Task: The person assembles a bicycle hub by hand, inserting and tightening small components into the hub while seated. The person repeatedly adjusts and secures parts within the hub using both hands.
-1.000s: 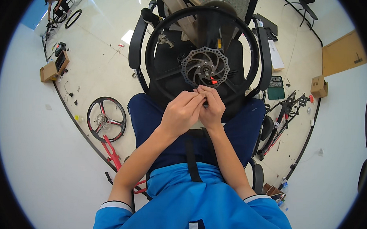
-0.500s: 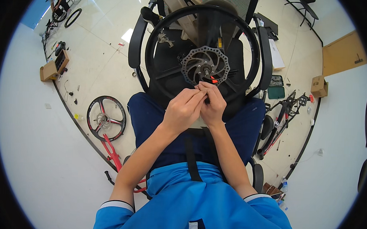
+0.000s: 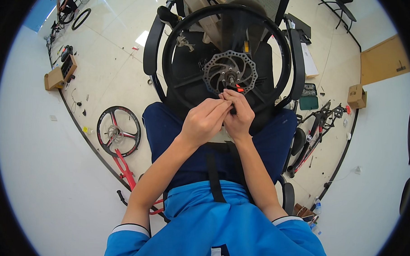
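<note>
My left hand [image 3: 204,121] and my right hand [image 3: 239,118] meet in front of me, fingertips pinched together. Part of something dark shows beside the right fingers, but the grip hides most of it. Just beyond my fingertips lies a toothed metal brake disc [image 3: 250,76], fixed at the hub of a black bicycle wheel [image 3: 167,59]. A threaded axle [image 3: 230,78] sticks up from its middle. Close to the right fingertips is a small orange-red piece [image 3: 239,88]. The wheel leans over a black office chair [image 3: 150,58], between its armrests.
On the floor at left are a spoked wheel [image 3: 136,137], a red frame part [image 3: 127,172] and an open cardboard box [image 3: 55,80]. To the right lie a bicycle frame [image 3: 310,143], a green tool case [image 3: 309,103] and a carton [image 3: 357,97]. Far left, a person [image 3: 65,1] bends over bicycle parts.
Both hands keep the same pinched pose. The right hand has shifted very slightly right, and the wheel with its disc sits a touch farther up in view.
</note>
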{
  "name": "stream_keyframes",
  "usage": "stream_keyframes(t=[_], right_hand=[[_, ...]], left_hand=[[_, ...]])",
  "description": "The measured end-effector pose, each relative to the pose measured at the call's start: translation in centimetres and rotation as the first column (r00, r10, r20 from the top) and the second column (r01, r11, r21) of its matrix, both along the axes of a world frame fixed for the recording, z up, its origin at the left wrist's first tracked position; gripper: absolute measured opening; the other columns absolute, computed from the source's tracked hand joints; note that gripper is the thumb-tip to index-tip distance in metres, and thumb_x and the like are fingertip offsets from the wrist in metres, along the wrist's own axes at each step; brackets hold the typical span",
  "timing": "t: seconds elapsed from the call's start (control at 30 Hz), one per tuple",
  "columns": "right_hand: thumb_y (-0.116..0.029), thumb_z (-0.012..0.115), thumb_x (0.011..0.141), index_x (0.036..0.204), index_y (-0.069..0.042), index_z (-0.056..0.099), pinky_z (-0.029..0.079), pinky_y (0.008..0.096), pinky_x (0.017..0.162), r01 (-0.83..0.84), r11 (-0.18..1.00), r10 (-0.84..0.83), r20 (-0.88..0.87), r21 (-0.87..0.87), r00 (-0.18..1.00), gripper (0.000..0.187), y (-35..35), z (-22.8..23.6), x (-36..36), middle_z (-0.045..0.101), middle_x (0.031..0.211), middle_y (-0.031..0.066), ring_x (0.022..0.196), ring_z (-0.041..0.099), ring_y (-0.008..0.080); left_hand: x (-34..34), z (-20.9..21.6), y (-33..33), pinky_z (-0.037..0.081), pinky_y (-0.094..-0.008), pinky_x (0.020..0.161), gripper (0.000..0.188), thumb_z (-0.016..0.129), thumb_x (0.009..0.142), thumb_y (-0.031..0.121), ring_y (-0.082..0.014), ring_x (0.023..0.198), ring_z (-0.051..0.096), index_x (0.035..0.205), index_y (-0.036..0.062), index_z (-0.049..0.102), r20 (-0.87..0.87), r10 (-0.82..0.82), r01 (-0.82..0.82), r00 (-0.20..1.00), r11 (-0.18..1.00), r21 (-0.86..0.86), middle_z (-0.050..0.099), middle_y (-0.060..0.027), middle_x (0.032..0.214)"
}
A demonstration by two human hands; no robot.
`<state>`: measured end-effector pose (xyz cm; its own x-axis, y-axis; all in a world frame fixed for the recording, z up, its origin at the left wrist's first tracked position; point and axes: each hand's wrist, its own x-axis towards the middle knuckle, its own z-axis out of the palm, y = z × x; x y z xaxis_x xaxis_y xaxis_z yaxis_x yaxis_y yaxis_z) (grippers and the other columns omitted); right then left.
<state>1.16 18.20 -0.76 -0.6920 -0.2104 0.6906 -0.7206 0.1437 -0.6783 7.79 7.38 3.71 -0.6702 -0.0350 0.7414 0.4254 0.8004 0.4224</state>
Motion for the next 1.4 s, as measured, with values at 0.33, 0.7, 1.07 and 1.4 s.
stream_keyframes(t=[0.33,0.7,1.07,1.4], right_hand=[[0.008,0.077,0.076,0.096,0.003,0.068,0.059,0.0332,0.073,0.003,1.0,-0.002,-0.013,0.017,1.0,0.022,-0.1,-0.1,-0.4,0.072,0.1,0.0163,0.086,0.072,0.0289],[0.008,0.078,0.075,0.083,0.001,0.06,0.056,0.034,0.064,0.092,0.996,-0.092,-0.059,-0.006,0.994,0.021,-0.8,0.5,-1.2,0.071,0.092,0.0143,0.076,0.069,0.0302],[0.004,0.08,0.076,0.088,0.001,0.064,0.056,0.0322,0.065,0.064,0.998,-0.064,-0.04,0.011,0.997,0.021,-1.0,0.3,-0.9,0.07,0.089,0.013,0.076,0.07,0.0275],[0.011,0.073,0.078,0.098,0.003,0.069,0.06,0.0329,0.073,0.002,1.0,-0.001,-0.066,0.023,0.998,0.022,-0.6,0.9,-1.2,0.073,0.099,0.0168,0.086,0.074,0.0286]], left_hand=[[0.2,0.4,-0.1,0.058,-0.034,0.078,0.025,0.074,0.075,-0.008,-0.0271,0.088,0.07,0.1,-0.0023,0.072,0.104,-0.027,0.024,0.994,0.999,0.029,0.07,-0.0124,0.099],[0.2,1.8,-0.6,0.059,-0.0327,0.076,0.026,0.073,0.077,-0.006,-0.0282,0.085,0.072,0.102,-0.0018,0.072,0.18,-0.086,0.035,0.98,0.962,0.271,0.07,-0.0142,0.105],[0.4,1.3,-1.8,0.057,-0.0348,0.075,0.023,0.069,0.081,-0.009,-0.0295,0.086,0.068,0.103,-0.0016,0.071,0.203,-0.058,0.058,0.977,0.998,0.005,0.068,-0.0125,0.098],[0.1,2.1,-1.7,0.056,-0.0232,0.063,0.019,0.083,0.08,0.005,-0.0118,0.067,0.07,0.095,-0.0034,0.075,0.32,-0.006,-0.17,0.947,0.838,0.519,0.074,-0.0085,0.083]])
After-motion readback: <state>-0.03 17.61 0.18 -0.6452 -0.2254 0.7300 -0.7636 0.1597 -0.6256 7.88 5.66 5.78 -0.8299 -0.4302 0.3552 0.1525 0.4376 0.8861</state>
